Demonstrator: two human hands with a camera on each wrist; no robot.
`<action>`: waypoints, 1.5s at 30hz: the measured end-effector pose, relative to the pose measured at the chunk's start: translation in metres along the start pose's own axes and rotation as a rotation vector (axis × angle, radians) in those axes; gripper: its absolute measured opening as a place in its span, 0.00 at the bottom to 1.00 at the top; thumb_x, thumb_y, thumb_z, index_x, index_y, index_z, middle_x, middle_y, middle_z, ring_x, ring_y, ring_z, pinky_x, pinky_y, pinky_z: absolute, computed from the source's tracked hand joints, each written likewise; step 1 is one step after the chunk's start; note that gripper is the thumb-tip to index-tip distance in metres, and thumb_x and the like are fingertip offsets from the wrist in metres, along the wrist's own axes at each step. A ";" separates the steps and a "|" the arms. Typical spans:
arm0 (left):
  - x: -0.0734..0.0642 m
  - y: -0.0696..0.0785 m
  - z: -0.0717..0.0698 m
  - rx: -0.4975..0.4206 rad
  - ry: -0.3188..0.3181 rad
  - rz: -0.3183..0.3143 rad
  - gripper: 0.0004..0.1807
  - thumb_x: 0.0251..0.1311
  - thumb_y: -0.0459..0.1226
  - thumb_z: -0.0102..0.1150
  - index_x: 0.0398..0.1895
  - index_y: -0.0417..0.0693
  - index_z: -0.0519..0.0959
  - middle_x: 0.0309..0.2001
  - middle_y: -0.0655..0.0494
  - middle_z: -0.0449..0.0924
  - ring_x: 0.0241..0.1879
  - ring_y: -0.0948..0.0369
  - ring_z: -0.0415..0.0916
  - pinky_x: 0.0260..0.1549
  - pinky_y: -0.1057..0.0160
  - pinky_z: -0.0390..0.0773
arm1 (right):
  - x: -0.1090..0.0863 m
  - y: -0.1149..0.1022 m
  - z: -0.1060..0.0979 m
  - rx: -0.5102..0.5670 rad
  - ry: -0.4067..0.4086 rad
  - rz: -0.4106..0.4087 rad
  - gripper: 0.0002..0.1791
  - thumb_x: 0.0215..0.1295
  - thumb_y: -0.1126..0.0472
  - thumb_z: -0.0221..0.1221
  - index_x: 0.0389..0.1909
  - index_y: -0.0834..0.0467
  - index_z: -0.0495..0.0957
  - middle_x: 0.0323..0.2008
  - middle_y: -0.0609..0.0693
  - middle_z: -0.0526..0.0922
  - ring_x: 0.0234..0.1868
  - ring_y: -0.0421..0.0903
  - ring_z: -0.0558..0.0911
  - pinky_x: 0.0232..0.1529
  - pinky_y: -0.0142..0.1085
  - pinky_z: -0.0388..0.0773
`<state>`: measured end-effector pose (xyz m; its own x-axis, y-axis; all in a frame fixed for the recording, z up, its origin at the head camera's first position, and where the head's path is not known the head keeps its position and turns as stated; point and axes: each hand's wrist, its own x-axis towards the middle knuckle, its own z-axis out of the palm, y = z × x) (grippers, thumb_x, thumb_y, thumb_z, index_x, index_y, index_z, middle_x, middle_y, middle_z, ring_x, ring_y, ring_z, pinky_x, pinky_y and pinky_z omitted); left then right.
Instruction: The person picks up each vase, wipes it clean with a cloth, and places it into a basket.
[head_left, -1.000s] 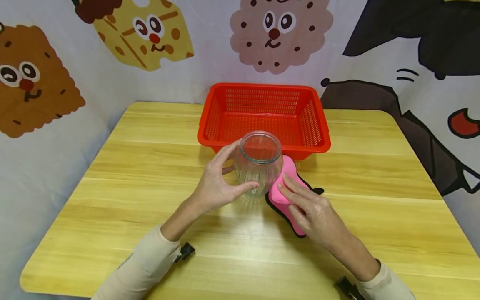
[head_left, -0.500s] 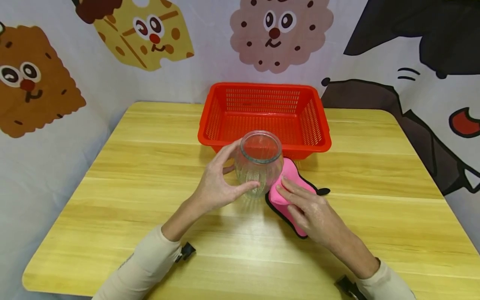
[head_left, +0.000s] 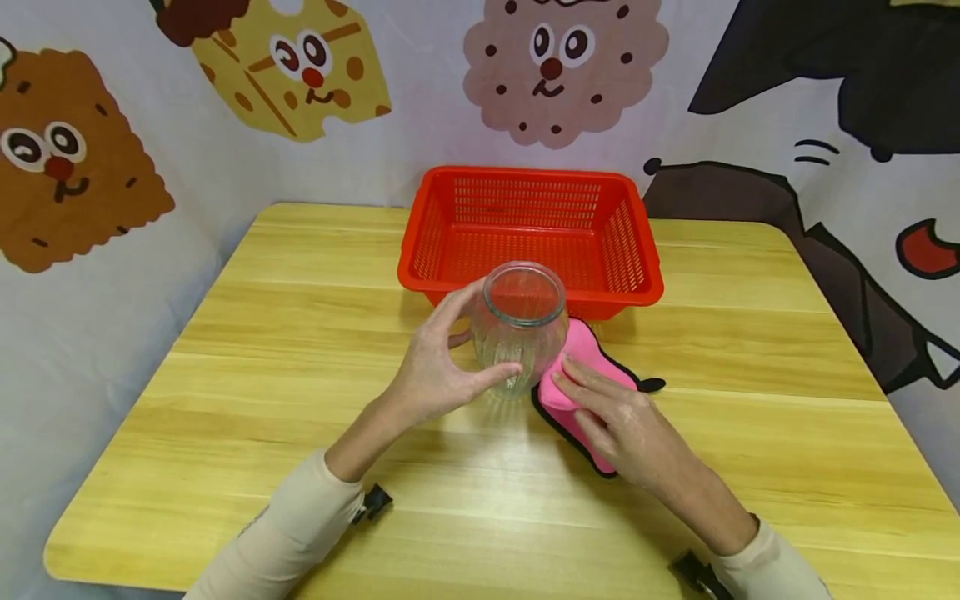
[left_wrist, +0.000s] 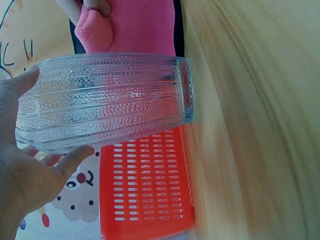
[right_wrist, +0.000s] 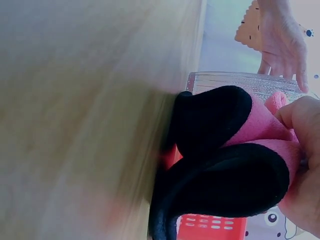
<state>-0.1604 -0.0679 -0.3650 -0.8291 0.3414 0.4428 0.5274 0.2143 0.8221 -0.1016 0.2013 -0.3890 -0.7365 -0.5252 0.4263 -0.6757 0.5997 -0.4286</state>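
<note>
A clear ribbed glass jar [head_left: 517, 342] stands upright with its mouth up, near the middle of the wooden table. My left hand [head_left: 438, 367] holds it from the left, thumb in front and fingers behind; in the left wrist view its dotted side [left_wrist: 105, 95] shows between thumb and fingers. With my right hand [head_left: 630, 417] I pinch a folded part of a pink cloth [head_left: 592, 358] with black edging, against the jar's right side. The right wrist view shows the cloth's black underside [right_wrist: 215, 180] bunched in two folds, hiding part of the jar.
Just behind the jar sits a red slotted plastic basket [head_left: 525, 242], its front rim close to the jar. The wooden table [head_left: 225, 375] has rounded corners. A white cartoon-printed cloth [head_left: 435, 100] hangs behind and on both sides.
The pink cloth's far edge and black tab have shifted slightly right and toward me. Both hands and the jar stay almost where they were.
</note>
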 end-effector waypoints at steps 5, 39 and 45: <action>0.000 -0.001 0.001 0.013 0.004 0.003 0.52 0.47 0.40 0.84 0.75 0.48 0.64 0.68 0.50 0.70 0.65 0.57 0.68 0.51 0.53 0.82 | 0.000 0.002 0.001 -0.002 -0.014 0.001 0.26 0.59 0.77 0.65 0.61 0.65 0.80 0.64 0.61 0.76 0.60 0.57 0.79 0.30 0.32 0.77; -0.003 -0.003 0.004 0.126 0.053 0.043 0.54 0.41 0.43 0.86 0.72 0.48 0.63 0.63 0.53 0.70 0.60 0.59 0.71 0.47 0.60 0.84 | 0.003 0.008 0.010 -0.038 -0.219 0.037 0.24 0.63 0.73 0.65 0.62 0.64 0.80 0.64 0.59 0.77 0.64 0.54 0.76 0.53 0.49 0.81; -0.004 -0.003 0.007 0.189 0.089 0.056 0.55 0.40 0.47 0.86 0.71 0.47 0.63 0.61 0.53 0.69 0.59 0.59 0.72 0.47 0.61 0.83 | 0.005 0.009 0.012 -0.083 -0.254 0.040 0.25 0.63 0.71 0.67 0.63 0.63 0.79 0.66 0.59 0.75 0.66 0.55 0.75 0.55 0.50 0.80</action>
<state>-0.1572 -0.0632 -0.3723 -0.8062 0.2776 0.5225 0.5916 0.3677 0.7175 -0.1113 0.1968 -0.4006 -0.7538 -0.6284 0.1919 -0.6486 0.6650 -0.3704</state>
